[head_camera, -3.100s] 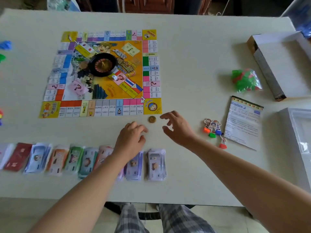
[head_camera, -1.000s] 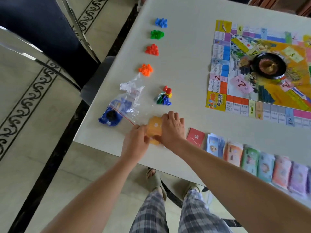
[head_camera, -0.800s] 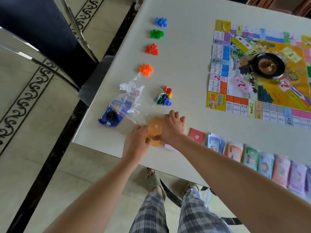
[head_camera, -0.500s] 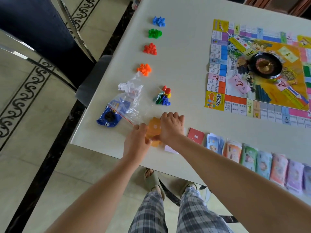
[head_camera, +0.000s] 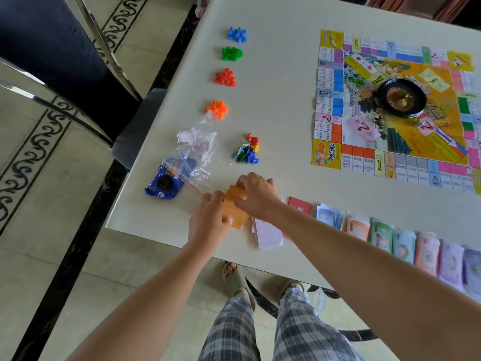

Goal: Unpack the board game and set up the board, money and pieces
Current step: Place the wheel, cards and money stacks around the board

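Head cam, L hand [head_camera: 208, 220] & R hand [head_camera: 257, 198] fingers curled round orange cards [head_camera: 233, 207]

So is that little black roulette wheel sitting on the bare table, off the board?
No, the roulette wheel sits on the board itself, on the picture area inside the ring of squares.

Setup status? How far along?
Done: board laid flat, roulette wheel on it; banknote stacks in a row; small pieces sorted by colour. In hand: left hand and right hand hold orange cards. Left: mixed pawns pile, zip bag with blue item inside.
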